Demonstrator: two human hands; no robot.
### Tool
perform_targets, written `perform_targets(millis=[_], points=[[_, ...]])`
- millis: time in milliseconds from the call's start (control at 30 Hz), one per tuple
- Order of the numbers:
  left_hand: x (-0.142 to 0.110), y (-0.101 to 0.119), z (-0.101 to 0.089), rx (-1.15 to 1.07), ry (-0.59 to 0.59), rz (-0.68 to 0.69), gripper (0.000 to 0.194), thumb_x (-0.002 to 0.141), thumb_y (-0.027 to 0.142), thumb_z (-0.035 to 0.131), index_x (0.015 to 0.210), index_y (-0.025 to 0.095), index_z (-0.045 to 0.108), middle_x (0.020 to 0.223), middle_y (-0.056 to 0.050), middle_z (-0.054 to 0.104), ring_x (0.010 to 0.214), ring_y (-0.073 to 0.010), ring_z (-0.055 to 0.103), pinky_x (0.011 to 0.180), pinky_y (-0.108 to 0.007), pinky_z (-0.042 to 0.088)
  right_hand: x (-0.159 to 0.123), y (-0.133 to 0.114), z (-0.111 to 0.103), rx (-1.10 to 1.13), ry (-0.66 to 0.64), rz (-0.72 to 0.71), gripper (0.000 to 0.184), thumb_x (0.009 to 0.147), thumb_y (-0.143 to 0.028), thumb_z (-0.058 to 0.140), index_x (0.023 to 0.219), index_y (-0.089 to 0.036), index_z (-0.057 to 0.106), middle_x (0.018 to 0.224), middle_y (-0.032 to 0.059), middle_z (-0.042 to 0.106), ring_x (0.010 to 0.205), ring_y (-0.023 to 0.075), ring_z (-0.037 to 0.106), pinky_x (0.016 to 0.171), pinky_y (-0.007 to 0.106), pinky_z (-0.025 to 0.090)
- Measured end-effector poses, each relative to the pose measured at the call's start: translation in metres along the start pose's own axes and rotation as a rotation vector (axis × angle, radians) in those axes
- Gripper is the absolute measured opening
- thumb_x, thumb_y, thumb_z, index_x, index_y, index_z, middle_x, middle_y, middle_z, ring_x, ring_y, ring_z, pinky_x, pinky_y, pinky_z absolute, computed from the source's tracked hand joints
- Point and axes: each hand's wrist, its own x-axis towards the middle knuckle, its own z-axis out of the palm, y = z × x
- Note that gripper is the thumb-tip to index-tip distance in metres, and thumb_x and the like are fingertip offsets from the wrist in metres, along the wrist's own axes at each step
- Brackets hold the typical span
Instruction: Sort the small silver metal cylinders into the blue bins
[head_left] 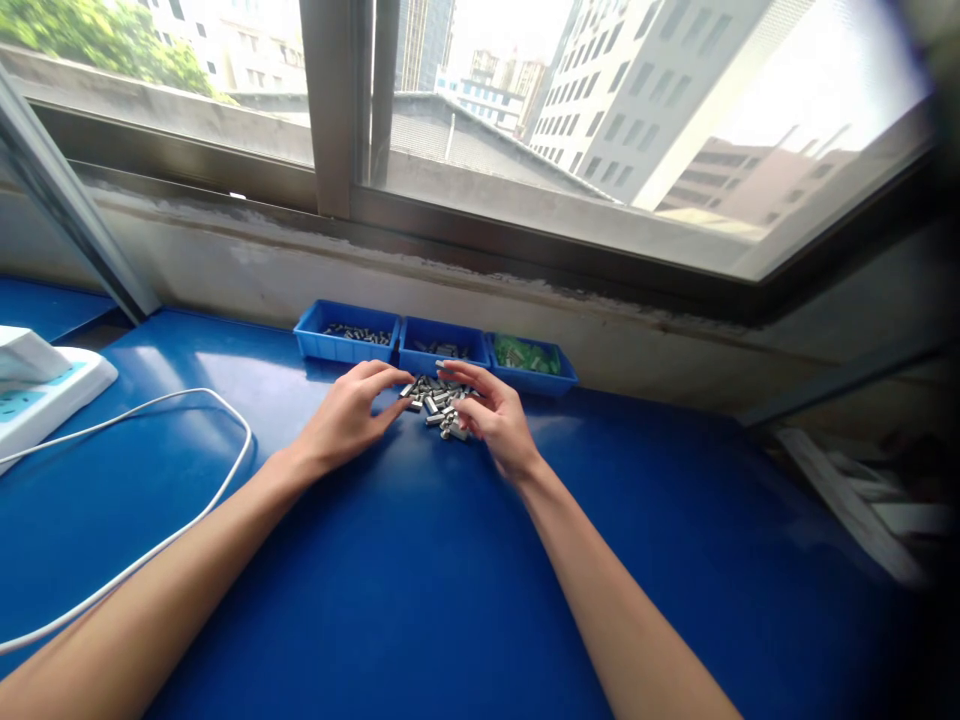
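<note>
A small pile of short metal pieces (435, 396) lies on the blue table (420, 560), just in front of three blue trays. My left hand (352, 412) rests at the pile's left side, fingers curved and apart, fingertips touching the nearest pieces. My right hand (491, 415) sits at the pile's right side, fingers spread over the pieces, with nothing gripped that I can see. The left tray (346, 334) and the middle tray (442, 345) hold more metal pieces. The right tray (532, 362) holds green parts.
A white device (37, 385) stands at the table's left edge, and its white cable (187, 470) loops across the table near my left forearm. A wall and window sill (465, 270) run right behind the trays. Light strips (862, 500) lie off the table at right.
</note>
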Motion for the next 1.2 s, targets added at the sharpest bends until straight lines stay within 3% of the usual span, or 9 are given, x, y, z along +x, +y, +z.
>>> perform_targets(millis=[167,300,433,633,733,967,1200], points=[[-0.006,-0.011,0.006,0.211,-0.171,0.066,0.029,0.098,0.033,0.053,0.117,0.021,0.070,0.117,-0.011,0.063,0.107,-0.0270,0.058,0.094,-0.043,0.053,0.012,0.006,-0.002,-0.046,0.058,-0.035,0.067,0.072,-0.015,0.061,0.138,-0.028,0.058,0.146,0.0101,0.057,0.052,0.0035,0.049,0.049,0.021,0.044],[-0.005,-0.008,0.007,0.292,-0.211,0.090,0.026,0.099,0.032,0.052,0.115,0.023,0.070,0.113,-0.010,0.061,0.103,-0.0263,0.056,0.093,-0.043,0.052,0.011,0.010,-0.003,-0.023,0.026,-0.029,0.076,0.073,-0.016,0.062,0.146,-0.032,0.048,0.155,0.0121,0.048,0.058,0.0054,0.059,0.046,0.020,0.045],[-0.003,-0.005,0.006,0.289,-0.226,0.086,0.024,0.100,0.032,0.050,0.102,0.020,0.069,0.107,-0.010,0.062,0.101,-0.0262,0.056,0.091,-0.042,0.051,0.007,0.010,-0.002,-0.026,0.014,-0.051,0.065,0.075,-0.018,0.062,0.139,-0.028,0.054,0.148,0.0124,0.055,0.057,0.0056,0.059,0.047,0.021,0.047],[-0.003,-0.009,0.004,0.235,-0.250,0.054,0.021,0.101,0.032,0.050,0.102,0.019,0.066,0.096,-0.008,0.069,0.094,-0.0244,0.061,0.084,-0.037,0.050,-0.004,0.008,0.004,-0.078,0.021,-0.044,0.045,0.077,-0.018,0.062,0.122,-0.023,0.063,0.120,0.0082,0.070,0.053,0.0054,0.054,0.054,0.024,0.052],[-0.003,-0.008,0.002,0.229,-0.203,0.057,0.019,0.100,0.031,0.052,0.102,0.020,0.067,0.096,-0.008,0.070,0.093,-0.0236,0.063,0.083,-0.035,0.050,-0.009,0.008,0.005,-0.101,0.028,-0.063,0.041,0.079,-0.018,0.062,0.120,-0.022,0.064,0.113,0.0068,0.072,0.054,0.0059,0.053,0.053,0.024,0.050],[0.001,0.009,0.001,-0.088,0.100,-0.011,0.015,0.089,0.030,0.068,0.101,0.020,0.067,0.095,-0.004,0.074,0.084,-0.0175,0.068,0.081,-0.030,0.054,-0.015,0.005,0.005,-0.164,0.002,-0.104,0.038,0.084,-0.019,0.060,0.121,-0.023,0.065,0.109,0.0052,0.072,0.057,0.0076,0.053,0.052,0.023,0.045],[0.000,0.015,0.007,-0.404,0.163,-0.071,0.027,0.083,0.032,0.076,0.104,0.019,0.067,0.093,-0.005,0.075,0.086,-0.0191,0.073,0.086,-0.032,0.058,-0.019,0.001,0.009,-0.117,-0.134,-0.062,0.034,0.083,-0.022,0.063,0.117,-0.022,0.070,0.103,0.0058,0.074,0.063,0.0112,0.058,0.049,0.022,0.040]])
